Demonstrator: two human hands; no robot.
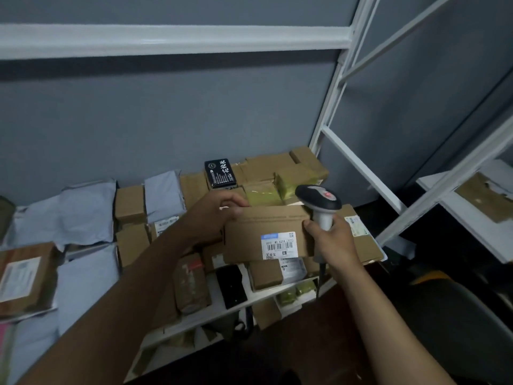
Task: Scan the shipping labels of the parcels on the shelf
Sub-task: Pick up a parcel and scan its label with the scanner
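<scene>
Left hand (215, 215) grips the far left corner of a cardboard parcel (266, 234), fingers curled over its top edge, tilting the box so its shipping label (279, 245) faces the camera at about 5 o'clock on the box face. Right hand (330, 234), at 3 o'clock of the parcel, is clamped round the handle of a barcode scanner (319, 200), whose head points away toward the back of the shelf (194, 323). Grey mailer bags (83, 212) lie at 9 o'clock, more brown boxes (288, 168) at 12 o'clock, and a black printed box (220, 173) at 11 o'clock.
</scene>
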